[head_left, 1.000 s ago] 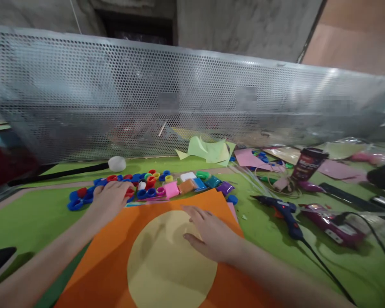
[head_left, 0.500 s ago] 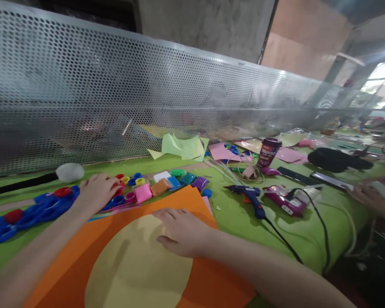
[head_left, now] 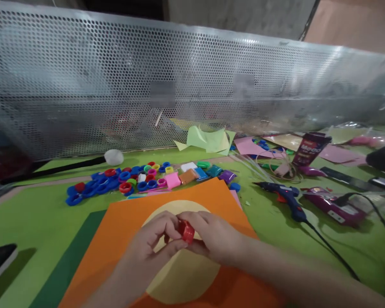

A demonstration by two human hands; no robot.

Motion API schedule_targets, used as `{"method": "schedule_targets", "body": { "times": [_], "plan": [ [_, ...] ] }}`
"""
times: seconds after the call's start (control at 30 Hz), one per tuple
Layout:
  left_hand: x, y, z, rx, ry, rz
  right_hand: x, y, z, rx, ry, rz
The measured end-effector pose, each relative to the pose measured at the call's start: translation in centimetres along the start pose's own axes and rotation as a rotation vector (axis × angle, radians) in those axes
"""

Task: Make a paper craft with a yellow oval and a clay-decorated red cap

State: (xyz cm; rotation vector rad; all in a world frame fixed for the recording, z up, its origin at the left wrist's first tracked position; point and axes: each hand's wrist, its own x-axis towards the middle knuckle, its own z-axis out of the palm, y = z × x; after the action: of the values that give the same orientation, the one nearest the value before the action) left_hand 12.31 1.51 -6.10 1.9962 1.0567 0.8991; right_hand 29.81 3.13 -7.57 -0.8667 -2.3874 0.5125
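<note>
My left fingers (head_left: 172,226) pinch one side of a small red cap (head_left: 188,232) while my right fingers (head_left: 194,219) close on the other, so both hands grip it over the pale yellow circle (head_left: 186,273) on the orange sheet (head_left: 94,265). I'd judge it best to press lightly and evenly on the rim, steadying with one hand and turning with the other, so it doesn't slip. I can't be sure which way its mouth points.

Beyond, from the left again, blue caps (head_left: 103,188) and mixed caps (head_left: 142,186) lie on the desk (head_left: 16,222); those I can see into look hollow. Next come a pink packet (head_left: 172,181), an orange-brown packet (head_left: 188,176) and a purple packet (head_left: 227,176), plump with coloured stuff. Farther right, the cup (head_left: 311,149) wears a dark lid, contents hidden; a clear bag (head_left: 368,139) seems to hold something pink.
</note>
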Motion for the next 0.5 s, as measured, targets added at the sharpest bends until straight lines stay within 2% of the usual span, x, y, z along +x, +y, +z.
{"method": "schedule_targets", "body": {
  "times": [0.13,0.2,0.27,0.33,0.4,0.5],
  "plan": [
    [-0.5,0.1,-0.2,-0.07,0.053,0.082,-0.1,-0.2,0.4,-0.183,0.108,-0.133],
    [-0.6,0.3,-0.4,-0.031,0.039,0.122,-0.2,-0.2,0.4,-0.251,0.171,-0.187],
    [-0.7,0.6,-0.7,0.056,-0.012,0.178,-0.2,-0.2,0.3,-0.248,0.158,-0.217],
    [-0.9,1.0,-1.0,0.131,-0.085,0.231,-0.3,-0.2,0.1,-0.208,0.088,-0.214],
    [-1.1,1.2,-1.3,0.175,-0.148,0.272,-0.5,-0.4,-0.2,-0.109,0.013,-0.128],
    [-1.3,1.2,-1.5,0.256,-0.144,0.349,-0.9,-0.9,-0.6,0.228,-0.083,0.01]
  ]
}}
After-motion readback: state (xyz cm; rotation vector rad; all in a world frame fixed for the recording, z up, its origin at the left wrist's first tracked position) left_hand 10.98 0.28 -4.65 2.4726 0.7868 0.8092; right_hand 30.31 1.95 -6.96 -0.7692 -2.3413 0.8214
